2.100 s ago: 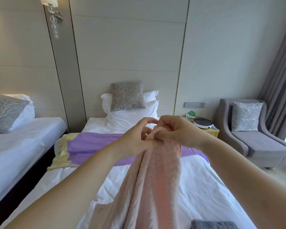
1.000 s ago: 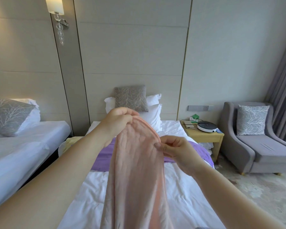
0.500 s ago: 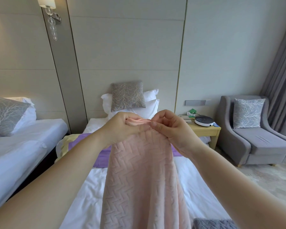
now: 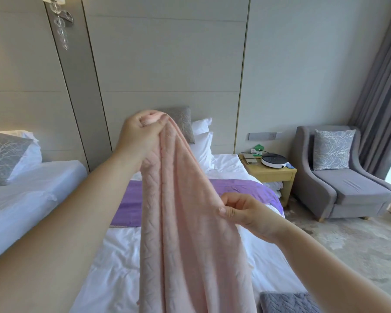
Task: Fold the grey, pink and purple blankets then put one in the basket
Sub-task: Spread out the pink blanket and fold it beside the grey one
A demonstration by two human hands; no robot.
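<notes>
The pink blanket [image 4: 185,227] hangs lengthwise in front of me, above the white bed [image 4: 117,267]. My left hand [image 4: 140,134] grips its bunched top edge, raised high. Lower down, my right hand [image 4: 242,211] pinches the blanket's right edge about halfway along. The purple blanket [image 4: 129,199] lies spread across the bed behind, partly hidden by the pink one. A corner of the grey blanket [image 4: 284,301] lies folded on the bed at the bottom right. No basket is in view.
A second bed [image 4: 32,188] stands to the left. A wooden nightstand [image 4: 273,175] with a round white device is right of the bed, then a grey armchair [image 4: 348,188] and curtains. Pillows lean on the headboard wall.
My hands were together at the blanket's top edge. Now the left hand has risen with that edge, and the right has slid down the right side to pinch lower.
</notes>
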